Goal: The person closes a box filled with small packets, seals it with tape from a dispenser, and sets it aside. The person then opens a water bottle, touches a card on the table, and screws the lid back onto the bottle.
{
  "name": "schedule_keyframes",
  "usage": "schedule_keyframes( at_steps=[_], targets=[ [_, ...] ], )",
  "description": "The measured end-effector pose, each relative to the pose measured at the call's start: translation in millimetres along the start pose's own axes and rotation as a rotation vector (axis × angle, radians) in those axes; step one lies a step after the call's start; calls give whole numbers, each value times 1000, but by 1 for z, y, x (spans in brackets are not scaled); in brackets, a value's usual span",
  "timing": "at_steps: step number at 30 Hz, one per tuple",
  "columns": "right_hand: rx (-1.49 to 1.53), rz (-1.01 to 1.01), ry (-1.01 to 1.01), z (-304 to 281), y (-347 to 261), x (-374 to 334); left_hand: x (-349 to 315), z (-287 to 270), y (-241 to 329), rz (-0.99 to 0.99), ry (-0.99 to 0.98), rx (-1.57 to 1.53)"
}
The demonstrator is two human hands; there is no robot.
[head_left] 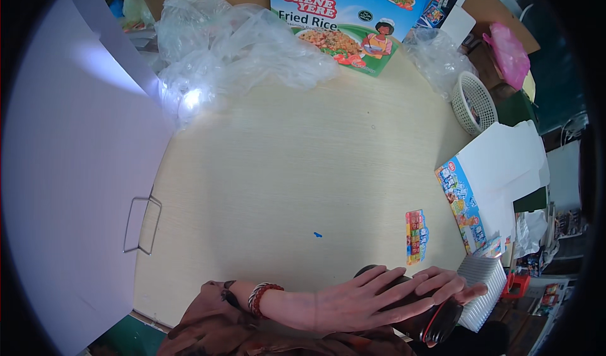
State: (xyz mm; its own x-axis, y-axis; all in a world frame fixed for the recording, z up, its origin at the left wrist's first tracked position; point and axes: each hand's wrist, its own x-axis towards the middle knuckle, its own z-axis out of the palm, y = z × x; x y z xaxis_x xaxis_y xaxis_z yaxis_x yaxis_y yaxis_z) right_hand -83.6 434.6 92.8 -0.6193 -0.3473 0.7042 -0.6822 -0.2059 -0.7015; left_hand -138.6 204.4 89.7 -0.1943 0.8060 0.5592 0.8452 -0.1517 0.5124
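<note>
At the table's near right edge, my left hand (pixel 360 302) reaches across a dark cylinder-shaped thing (pixel 420 324), its fingers curved over the top. This thing has a black end with a thin red ring; its exact kind I cannot make out. My right hand (pixel 445 284) is bent round the same thing close to its ringed end, beside my left fingertips. A red and white bracelet (pixel 260 298) circles my left wrist. Just beyond the hands lies a small colourful die-cut card (pixel 415 237). A tiny blue scrap (pixel 317 234) is on the tabletop further left.
An opened white carton (pixel 502 166) with a blue printed side and a ribbed translucent piece (pixel 483 286) stand at right. Behind are a white basket (pixel 473 103), clear plastic bags (pixel 233 47) and a blue printed carton (pixel 347 21). A pale panel (pixel 82 166) borders the left.
</note>
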Motion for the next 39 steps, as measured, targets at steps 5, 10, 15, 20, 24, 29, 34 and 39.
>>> schedule_keyframes(
  at_steps=[5, 10, 15, 20, 24, 29, 34, 39],
  targets=[
    [-22, -8, 29, 4, -2, -1, 1, 0, -3, 30, 9, -4],
    [0, -20, 31, 4, 5, -3, -2, 0, -1, 4, -15, 6],
    [-31, -10, 27, 2, -1, -2, 2, 2, -2, -2, 2, 7],
    [-11, 14, 2, -2, 2, -1, 1, 6, -3, -19, 48, -4],
    [-32, -1, 39, 2, 1, -2, 0, 9, -2, -13, 69, -16],
    [18, -63, 105, 15, 15, 7, -3, 5, 0, -51, 42, -17],
    [164, 11, 164, 12, 8, 8, 1, 5, -2, -25, 26, -44],
    [194, -39, 204, 17, 14, 13, 1, 5, -4, -26, 30, -32]
  ],
)
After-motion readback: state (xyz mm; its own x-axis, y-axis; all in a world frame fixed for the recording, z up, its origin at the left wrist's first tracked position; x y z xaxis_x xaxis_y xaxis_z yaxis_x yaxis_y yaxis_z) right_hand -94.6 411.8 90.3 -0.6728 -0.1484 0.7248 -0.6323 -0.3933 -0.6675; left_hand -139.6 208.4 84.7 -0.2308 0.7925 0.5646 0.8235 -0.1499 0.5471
